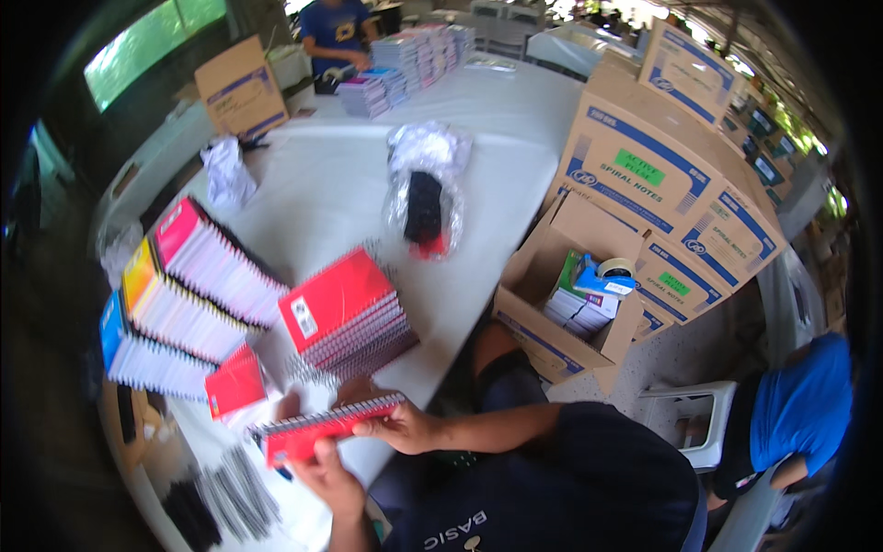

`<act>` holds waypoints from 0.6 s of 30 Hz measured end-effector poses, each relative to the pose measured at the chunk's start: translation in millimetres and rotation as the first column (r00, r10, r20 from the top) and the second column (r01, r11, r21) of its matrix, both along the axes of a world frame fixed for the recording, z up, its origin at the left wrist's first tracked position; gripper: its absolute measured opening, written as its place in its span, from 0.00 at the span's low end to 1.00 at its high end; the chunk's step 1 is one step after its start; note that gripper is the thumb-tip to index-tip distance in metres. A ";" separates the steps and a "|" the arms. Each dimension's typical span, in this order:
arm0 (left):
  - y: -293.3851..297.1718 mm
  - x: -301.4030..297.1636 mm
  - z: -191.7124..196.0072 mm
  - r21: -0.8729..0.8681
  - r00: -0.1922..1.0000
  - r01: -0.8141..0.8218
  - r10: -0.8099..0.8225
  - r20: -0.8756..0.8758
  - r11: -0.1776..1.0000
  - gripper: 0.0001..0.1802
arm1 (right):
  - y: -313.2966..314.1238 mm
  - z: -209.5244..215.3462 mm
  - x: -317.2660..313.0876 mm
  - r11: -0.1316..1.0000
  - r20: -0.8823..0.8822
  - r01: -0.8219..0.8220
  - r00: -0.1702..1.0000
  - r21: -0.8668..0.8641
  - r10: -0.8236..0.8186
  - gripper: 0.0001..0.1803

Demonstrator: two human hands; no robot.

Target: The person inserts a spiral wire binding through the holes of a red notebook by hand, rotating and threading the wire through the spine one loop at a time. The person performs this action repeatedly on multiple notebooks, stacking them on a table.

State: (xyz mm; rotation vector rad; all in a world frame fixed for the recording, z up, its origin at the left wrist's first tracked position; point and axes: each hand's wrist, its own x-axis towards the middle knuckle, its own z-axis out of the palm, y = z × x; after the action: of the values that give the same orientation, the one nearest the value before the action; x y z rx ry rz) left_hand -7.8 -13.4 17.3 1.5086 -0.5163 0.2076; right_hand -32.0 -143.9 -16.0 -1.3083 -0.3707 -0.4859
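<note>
Red-covered, spiral-bound paper notebook [317,439] extends left-to-right; left hand [333,480] fingers clamp its near edge; right hand [407,429] fingers, its right end.

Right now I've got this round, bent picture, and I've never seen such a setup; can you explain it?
There's no machine: these are a person's bare hands. The one picture comes from a fisheye camera worn on that person's head, looking down, so straight edges bend. The left hand and right hand together hold what looks like a red spiral notebook. On the white table sit a red stack of notebooks, with a blue stack, yellow stack and pink stack left of it. Right of the table is an open carton.
</note>
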 end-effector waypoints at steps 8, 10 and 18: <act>-76.1 70.7 68.8 0.016 0.684 -0.418 0.303 0.663 0.908 0.13 | -77.9 62.2 20.1 0.683 0.080 0.723 0.691 -0.101 -0.719 0.28; -89.5 79.5 66.9 0.350 0.612 -0.588 0.118 0.782 0.730 0.18 | -91.5 49.9 47.0 0.797 -0.049 0.603 0.795 -0.034 -0.604 0.29; -80.0 93.5 14.0 0.247 0.639 -0.682 0.397 0.658 0.688 0.18 | -87.1 28.5 65.1 0.780 -0.016 0.606 0.788 -0.160 -0.615 0.23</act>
State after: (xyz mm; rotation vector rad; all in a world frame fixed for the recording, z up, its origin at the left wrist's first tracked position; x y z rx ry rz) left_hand 85.7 -93.5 31.2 2.0884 -0.5630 1.1320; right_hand 33.1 -231.0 12.4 -1.5824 0.1000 -0.9747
